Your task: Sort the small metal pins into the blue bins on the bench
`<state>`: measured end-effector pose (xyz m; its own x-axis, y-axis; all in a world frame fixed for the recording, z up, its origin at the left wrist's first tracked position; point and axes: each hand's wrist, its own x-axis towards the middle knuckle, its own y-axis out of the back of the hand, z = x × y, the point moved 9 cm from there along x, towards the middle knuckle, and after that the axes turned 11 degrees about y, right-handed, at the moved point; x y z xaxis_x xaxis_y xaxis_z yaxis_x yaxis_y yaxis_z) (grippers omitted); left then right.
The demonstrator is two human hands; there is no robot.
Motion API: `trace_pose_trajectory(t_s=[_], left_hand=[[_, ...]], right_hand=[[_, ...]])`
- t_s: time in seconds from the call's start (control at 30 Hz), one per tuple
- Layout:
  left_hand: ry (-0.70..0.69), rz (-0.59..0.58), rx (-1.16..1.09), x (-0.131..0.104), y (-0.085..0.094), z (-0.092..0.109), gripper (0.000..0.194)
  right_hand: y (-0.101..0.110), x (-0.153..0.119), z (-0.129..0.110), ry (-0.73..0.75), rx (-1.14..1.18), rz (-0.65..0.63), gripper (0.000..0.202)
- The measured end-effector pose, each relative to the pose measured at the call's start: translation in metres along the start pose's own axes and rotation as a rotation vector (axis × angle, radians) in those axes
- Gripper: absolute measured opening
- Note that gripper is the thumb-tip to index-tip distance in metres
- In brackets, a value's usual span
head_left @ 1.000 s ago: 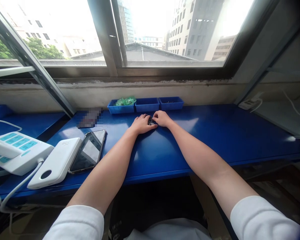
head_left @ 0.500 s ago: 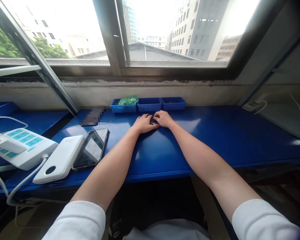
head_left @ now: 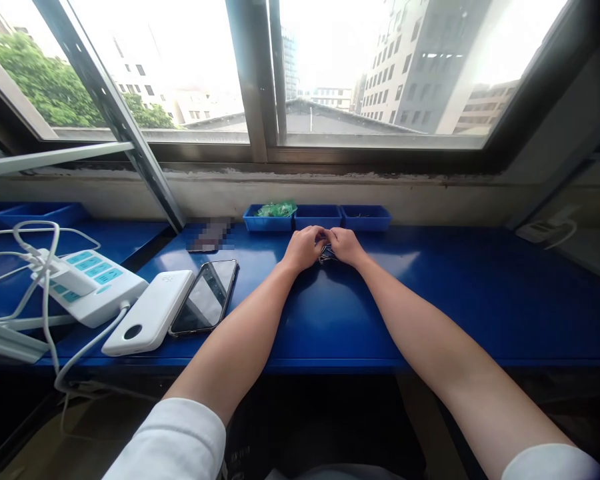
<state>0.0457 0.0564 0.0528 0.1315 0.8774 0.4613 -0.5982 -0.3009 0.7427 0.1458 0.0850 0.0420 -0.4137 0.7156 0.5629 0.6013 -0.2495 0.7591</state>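
Observation:
My left hand and my right hand meet above the blue table, fingers curled inward and fingertips close together. Between and just below them lies a small pile of thin, shiny metal pieces, too small to name for certain. Both hands are closed; whatever sits in the fingertips is hidden by the fingers. Just behind the hands, three blue bins stand side by side: the left bin holds green plastic bits, the middle bin shows only its blue inside, and the right bin contains a few small dark pieces.
On the left of the blue table lie a phone, a white power bank and a white power strip with tangled cables. A blurred flat object lies farther back. A metal shelf post slants down behind it.
My left hand has gone from spread around the metal pieces to curled, and its fingers now meet my right hand's above the pile. The camera view has turned slightly left.

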Motion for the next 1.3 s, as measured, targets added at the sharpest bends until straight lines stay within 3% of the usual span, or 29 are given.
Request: trace_pose_trajectory(t_s=[0.13, 0.37, 0.6, 0.73, 0.87, 1.03, 1.3], left_hand=[[-0.002, 0.01, -0.044, 0.001, 0.001, -0.002, 0.022], [0.02, 0.051, -0.02, 0.002, 0.003, -0.006, 0.022], [0.032, 0.046, -0.038, 0.003, 0.001, -0.008, 0.024], [0.058, 0.066, -0.003, 0.004, 0.0, -0.014, 0.032], [0.192, 0.053, 0.095, 0.004, -0.004, -0.025, 0.049], [0.275, -0.072, 0.177, 0.002, -0.019, -0.032, 0.059], [0.254, -0.16, 0.235, 0.001, -0.03, -0.033, 0.062]], right_hand=[[0.005, -0.001, 0.002, -0.039, 0.094, 0.058, 0.043], [0.006, -0.004, 0.008, -0.105, 0.622, 0.156, 0.029], [0.008, -0.005, 0.014, -0.14, 0.764, 0.203, 0.025], [0.011, -0.004, 0.024, -0.162, 0.632, 0.249, 0.026], [0.023, -0.001, 0.027, -0.144, 0.188, 0.267, 0.034], [0.02, 0.004, 0.023, -0.127, -0.177, 0.134, 0.053], [-0.006, 0.006, 0.037, -0.199, -0.296, -0.104, 0.069]])
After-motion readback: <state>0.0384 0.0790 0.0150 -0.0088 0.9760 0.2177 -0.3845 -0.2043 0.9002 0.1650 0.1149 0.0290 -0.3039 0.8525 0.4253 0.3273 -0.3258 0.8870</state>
